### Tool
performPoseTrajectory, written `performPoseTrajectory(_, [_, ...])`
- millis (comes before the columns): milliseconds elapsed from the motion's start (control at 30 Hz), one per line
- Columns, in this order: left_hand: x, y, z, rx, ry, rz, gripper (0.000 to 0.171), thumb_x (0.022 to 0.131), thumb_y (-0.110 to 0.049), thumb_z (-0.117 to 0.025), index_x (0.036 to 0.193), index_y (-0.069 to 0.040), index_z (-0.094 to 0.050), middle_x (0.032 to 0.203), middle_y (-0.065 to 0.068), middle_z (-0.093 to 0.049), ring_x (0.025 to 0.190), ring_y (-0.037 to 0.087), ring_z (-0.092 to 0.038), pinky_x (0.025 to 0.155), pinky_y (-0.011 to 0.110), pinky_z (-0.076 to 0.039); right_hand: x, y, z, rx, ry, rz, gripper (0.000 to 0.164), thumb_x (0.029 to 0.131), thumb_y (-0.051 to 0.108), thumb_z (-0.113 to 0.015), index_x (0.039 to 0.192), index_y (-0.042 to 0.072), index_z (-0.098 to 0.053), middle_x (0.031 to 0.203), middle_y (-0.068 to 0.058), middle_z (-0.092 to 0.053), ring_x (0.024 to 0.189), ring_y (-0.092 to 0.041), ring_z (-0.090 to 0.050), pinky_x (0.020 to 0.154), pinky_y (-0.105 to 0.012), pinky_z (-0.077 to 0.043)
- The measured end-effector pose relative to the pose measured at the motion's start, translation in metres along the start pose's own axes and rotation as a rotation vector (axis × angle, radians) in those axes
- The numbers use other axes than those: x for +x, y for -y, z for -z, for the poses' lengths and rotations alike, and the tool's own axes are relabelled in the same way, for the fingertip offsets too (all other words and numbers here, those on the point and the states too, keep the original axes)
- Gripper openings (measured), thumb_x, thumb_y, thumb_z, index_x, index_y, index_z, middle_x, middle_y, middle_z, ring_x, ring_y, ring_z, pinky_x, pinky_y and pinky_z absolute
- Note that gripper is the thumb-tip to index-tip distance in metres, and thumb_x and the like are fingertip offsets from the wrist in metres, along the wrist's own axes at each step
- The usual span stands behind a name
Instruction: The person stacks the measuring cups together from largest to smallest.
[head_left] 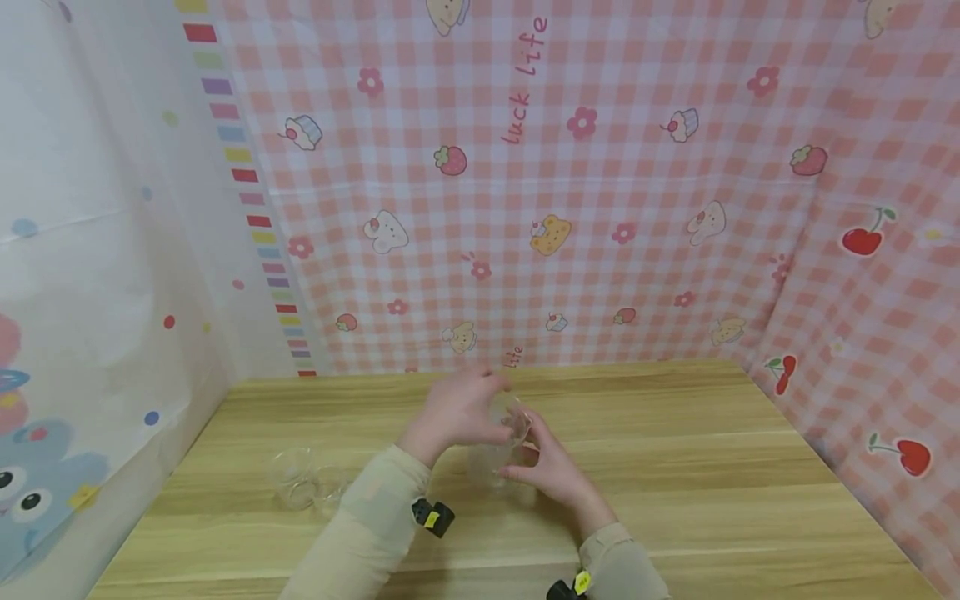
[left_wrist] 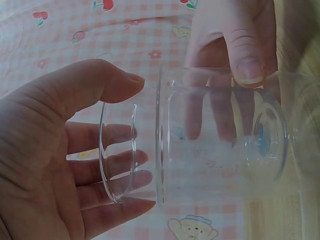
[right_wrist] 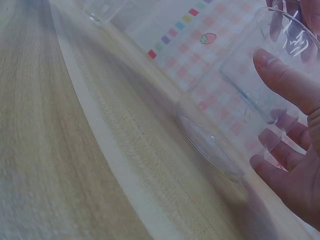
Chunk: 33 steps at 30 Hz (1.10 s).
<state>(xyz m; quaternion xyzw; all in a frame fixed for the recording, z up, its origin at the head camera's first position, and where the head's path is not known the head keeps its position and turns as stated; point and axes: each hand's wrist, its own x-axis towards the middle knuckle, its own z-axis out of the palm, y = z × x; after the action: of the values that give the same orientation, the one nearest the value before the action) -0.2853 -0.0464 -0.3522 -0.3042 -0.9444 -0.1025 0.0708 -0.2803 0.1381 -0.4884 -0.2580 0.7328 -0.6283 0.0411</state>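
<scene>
A stack of clear glass cups stands on the table, one cup set inside another. My left hand grips the upper cup near its rim from above, thumb on one side and fingers round the other. Lower down, my right hand holds the stack's side, its thumb on the wall of the lower cup and its fingers spread behind, showing through the glass. In the right wrist view the round base of the bottom cup is at the tabletop.
Left of the hands, two more clear glass cups stand side by side, a larger one and a smaller one. The wooden table ends at a pink checked cloth behind, with cloth walls left and right.
</scene>
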Motion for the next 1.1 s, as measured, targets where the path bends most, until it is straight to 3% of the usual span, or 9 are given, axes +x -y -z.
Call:
performPoseTrajectory(433, [0.0006,-0.0030,-0.0052,0.009,0.069,0.004,0.060,0.072,-0.040,-0.079,0.125,-0.016,-0.067,0.121,0.004,-0.064,0.106,0.022,-0.061,0.076,0.039,-0.056,-0.0014,-0.0006,-0.0001,-0.011,-0.001,-0.008,0.087,0.082,0.003,-0.079,0.152,0.011,-0.027,0.151,-0.023,-0.036,0.132,-0.042,-0.044,0.108,-0.056,-0.036])
performPoseTrajectory(1100, [0.0028,-0.0039,-0.0050,-0.026,0.112,0.014,0.061,0.072,-0.038,-0.080,0.127,-0.017,-0.065,0.123,0.004,-0.061,0.107,0.022,-0.059,0.079,0.041,-0.055,0.0000,-0.0016,0.0005,0.029,0.020,0.017,0.087,0.083,0.000,-0.077,0.152,0.007,-0.026,0.152,-0.029,-0.031,0.133,-0.042,-0.043,0.104,-0.052,-0.042])
